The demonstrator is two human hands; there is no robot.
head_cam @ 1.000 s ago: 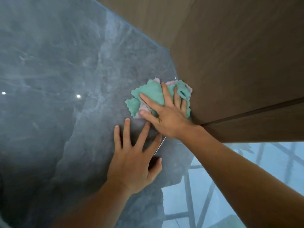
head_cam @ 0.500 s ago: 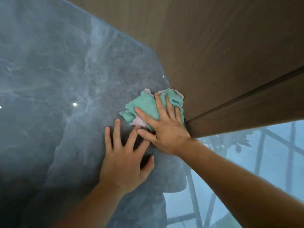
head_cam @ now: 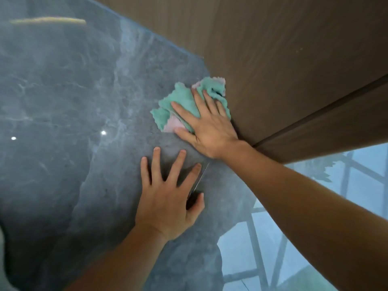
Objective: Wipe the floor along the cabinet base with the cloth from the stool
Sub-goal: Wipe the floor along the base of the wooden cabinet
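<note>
Two small round light reflections shine on the glossy tile toward its left side, one near the left edge and one further in. A long, blurred yellowish streak of reflected light lies near the top left corner. At the lower right, a pale window reflection crossed by dark frame bars spreads over the gloss, with a leafy plant reflection at its upper part.

Both hands lie flat, fingers spread: left hand nearer, right hand stretched further ahead.
</note>
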